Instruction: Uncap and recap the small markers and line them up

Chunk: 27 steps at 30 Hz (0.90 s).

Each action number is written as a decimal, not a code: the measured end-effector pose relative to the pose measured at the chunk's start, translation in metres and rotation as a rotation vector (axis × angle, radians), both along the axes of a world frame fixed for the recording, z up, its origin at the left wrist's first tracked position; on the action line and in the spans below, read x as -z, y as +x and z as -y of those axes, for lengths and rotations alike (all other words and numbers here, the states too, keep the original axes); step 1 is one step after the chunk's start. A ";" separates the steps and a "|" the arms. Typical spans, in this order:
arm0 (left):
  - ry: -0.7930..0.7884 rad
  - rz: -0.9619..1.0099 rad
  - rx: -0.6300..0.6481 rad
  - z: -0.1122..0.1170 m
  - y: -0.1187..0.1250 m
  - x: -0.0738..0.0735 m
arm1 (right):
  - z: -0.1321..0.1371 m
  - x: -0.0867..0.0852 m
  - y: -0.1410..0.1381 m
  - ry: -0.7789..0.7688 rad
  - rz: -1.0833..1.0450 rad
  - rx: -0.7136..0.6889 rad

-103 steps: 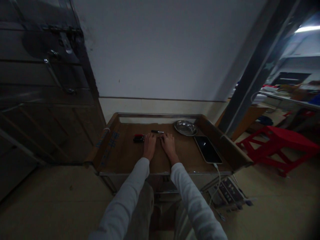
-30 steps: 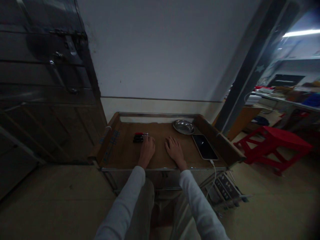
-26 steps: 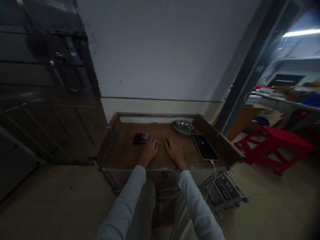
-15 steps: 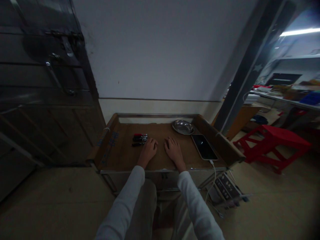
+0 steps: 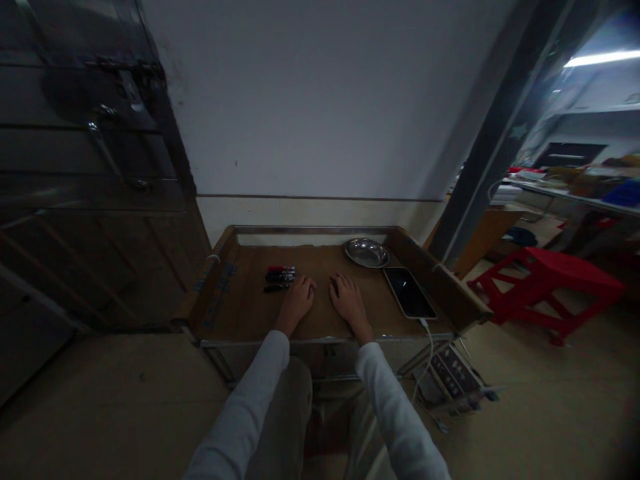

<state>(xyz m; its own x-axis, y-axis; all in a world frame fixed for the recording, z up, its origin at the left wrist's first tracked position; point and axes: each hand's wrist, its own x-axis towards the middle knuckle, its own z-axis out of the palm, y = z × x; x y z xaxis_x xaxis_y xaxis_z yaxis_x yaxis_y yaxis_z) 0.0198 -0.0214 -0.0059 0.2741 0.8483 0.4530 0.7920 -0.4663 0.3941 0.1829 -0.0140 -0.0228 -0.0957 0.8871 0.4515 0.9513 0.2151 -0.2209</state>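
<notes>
Both my hands rest palm down on the brown top of a low table (image 5: 250,310). My left hand (image 5: 299,299) lies flat with fingers apart, holding nothing, just right of a small row of markers (image 5: 280,277) with red and dark caps. My right hand (image 5: 347,301) also lies flat and open, a short gap from the left one. Both arms wear light long sleeves.
A round metal dish (image 5: 367,253) sits at the table's back right. A dark phone (image 5: 409,293) lies by the right rim with a white cable (image 5: 429,347) hanging off the front. A red stool (image 5: 550,283) stands right, a metal door (image 5: 85,167) left, a power strip (image 5: 450,373) below.
The single marker that lay ahead of my hands now lies with the others at the left. My left hand drew back from the markers and both hands settled flat.
</notes>
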 end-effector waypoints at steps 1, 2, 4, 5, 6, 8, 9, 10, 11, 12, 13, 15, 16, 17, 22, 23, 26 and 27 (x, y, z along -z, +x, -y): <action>0.005 -0.007 0.004 0.001 0.000 0.000 | 0.000 0.000 0.000 0.002 0.000 0.002; 0.009 -0.014 0.010 0.001 -0.001 0.000 | 0.000 0.000 0.000 0.003 -0.001 0.001; 0.009 -0.020 0.025 0.004 -0.002 0.000 | 0.001 0.000 0.000 0.004 -0.003 -0.004; 0.004 -0.017 0.042 0.005 -0.003 0.000 | 0.001 0.000 0.000 0.006 -0.004 -0.006; -0.005 -0.009 0.063 0.007 -0.005 0.000 | 0.001 0.000 0.000 0.006 -0.005 -0.010; -0.019 0.011 0.093 0.012 -0.010 -0.002 | 0.001 0.000 0.001 0.003 -0.004 -0.017; -0.017 0.020 0.082 0.014 -0.014 -0.003 | 0.001 0.000 0.001 0.001 -0.003 -0.021; -0.007 0.030 0.041 0.016 -0.019 -0.004 | 0.001 0.000 0.001 0.000 -0.002 -0.026; 0.011 0.033 -0.026 0.018 -0.025 -0.005 | 0.002 0.000 0.001 -0.001 -0.002 -0.030; 0.031 0.035 -0.123 0.020 -0.032 -0.007 | 0.002 0.000 0.001 -0.003 -0.002 -0.033; 0.046 0.032 -0.228 0.020 -0.040 -0.008 | 0.002 -0.001 0.001 -0.007 -0.003 -0.034; 0.043 -0.008 -0.368 0.021 -0.059 -0.009 | 0.003 -0.001 0.001 -0.018 -0.003 -0.034; 0.025 -0.038 -0.394 0.021 -0.069 -0.009 | 0.003 -0.002 0.001 -0.022 -0.002 -0.037; 0.005 -0.065 -0.406 0.020 -0.078 -0.009 | 0.002 -0.002 0.001 -0.026 -0.001 -0.045; -0.051 -0.103 -0.216 0.017 -0.102 -0.010 | -0.010 -0.008 -0.004 -0.036 -0.043 -0.179; -0.057 -0.079 -0.158 0.017 -0.101 -0.011 | -0.014 -0.009 -0.006 -0.038 -0.072 -0.224; -0.078 0.015 -0.021 0.012 -0.088 -0.011 | -0.027 -0.012 -0.014 -0.048 -0.207 -0.411; -0.085 0.055 0.007 0.010 -0.082 -0.011 | -0.031 -0.012 -0.017 -0.059 -0.283 -0.451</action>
<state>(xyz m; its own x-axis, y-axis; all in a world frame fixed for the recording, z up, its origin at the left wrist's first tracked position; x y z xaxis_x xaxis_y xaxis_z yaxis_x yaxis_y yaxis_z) -0.0622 -0.0311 0.0054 0.2571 0.8825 0.3939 0.7647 -0.4350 0.4754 0.1659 0.0172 -0.0104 -0.3549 0.8110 0.4651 0.6690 0.5678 -0.4796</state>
